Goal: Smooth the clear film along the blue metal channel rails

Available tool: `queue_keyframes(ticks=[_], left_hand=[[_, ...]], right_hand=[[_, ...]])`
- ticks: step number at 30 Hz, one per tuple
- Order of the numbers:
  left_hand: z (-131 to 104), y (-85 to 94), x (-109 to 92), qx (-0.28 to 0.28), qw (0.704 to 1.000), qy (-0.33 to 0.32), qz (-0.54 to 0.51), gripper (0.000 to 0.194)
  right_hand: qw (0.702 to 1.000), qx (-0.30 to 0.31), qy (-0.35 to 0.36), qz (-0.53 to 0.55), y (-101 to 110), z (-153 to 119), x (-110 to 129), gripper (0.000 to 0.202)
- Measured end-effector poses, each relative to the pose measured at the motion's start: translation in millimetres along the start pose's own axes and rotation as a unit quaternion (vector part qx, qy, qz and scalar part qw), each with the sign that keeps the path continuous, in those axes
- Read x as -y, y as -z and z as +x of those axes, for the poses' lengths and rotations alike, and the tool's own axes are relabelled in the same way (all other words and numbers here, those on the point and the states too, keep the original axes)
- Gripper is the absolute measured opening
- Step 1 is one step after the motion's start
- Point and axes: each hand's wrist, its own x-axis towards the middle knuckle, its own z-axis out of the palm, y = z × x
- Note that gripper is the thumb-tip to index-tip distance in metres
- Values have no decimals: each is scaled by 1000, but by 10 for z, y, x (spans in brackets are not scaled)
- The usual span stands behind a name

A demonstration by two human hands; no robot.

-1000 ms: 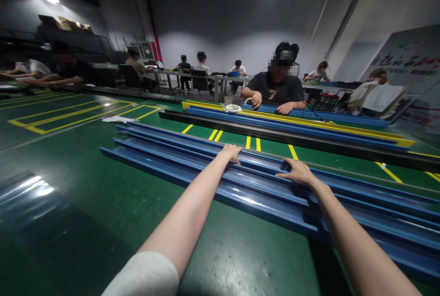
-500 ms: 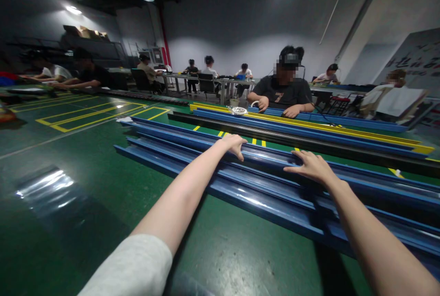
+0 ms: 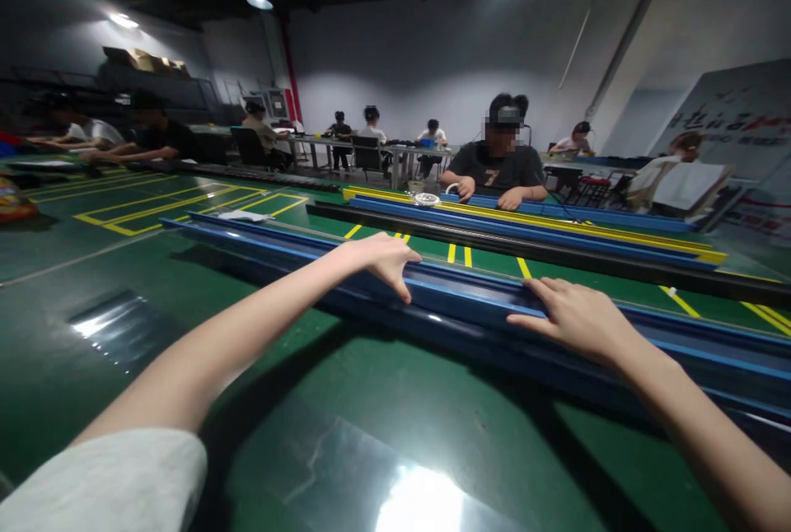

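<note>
The left hand (image 3: 384,260) and right hand (image 3: 578,318) are both curved wide over one blue rail (image 3: 466,291), thumbs at its near side and fingers reaching over the far side. Each clasps the rail across its width, the hands well apart with a bare stretch of it between them. The rail runs crosswise under both palms and out past each hand, its left end far beyond the left one. It looks raised above more blue on the near side, partly hidden, so how many rails lie there cannot be told.

Beyond, on the green table (image 3: 346,400), come one black rail (image 3: 618,265), one blue and one yellow rail (image 3: 618,236) close together, then another blue one before a co-worker (image 3: 494,170). One roll (image 3: 426,199) sits near the yellow rail's left part. One white sheet (image 3: 244,216) lies behind the held rail's left part.
</note>
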Motion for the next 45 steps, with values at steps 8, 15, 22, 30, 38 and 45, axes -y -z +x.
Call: queue_keyframes(ticks=[8, 15, 22, 30, 38, 45], left_hand=[[-523, -411, -142, 24, 999, 12, -23, 87], [-785, -752, -209, 49, 995, 56, -73, 84], [-841, -946, -208, 60, 996, 46, -42, 91], [-866, -1005, -229, 62, 996, 41, -40, 89], [-818, -929, -432, 140, 982, 99, -81, 95], [-488, -758, -1036, 31, 989, -38, -141, 89]], right_hand=[[998, 21, -5, 57, -1, -410, 679, 66], [992, 37, -24, 117, -155, -629, 1081, 69], [990, 50, -28, 127, -276, -651, 1280, 68], [989, 38, -36, 142, -359, -683, 1367, 71], [981, 27, -32, 188, -371, -770, 1312, 68], [961, -8, -85, 264, -411, -1200, 858, 63]])
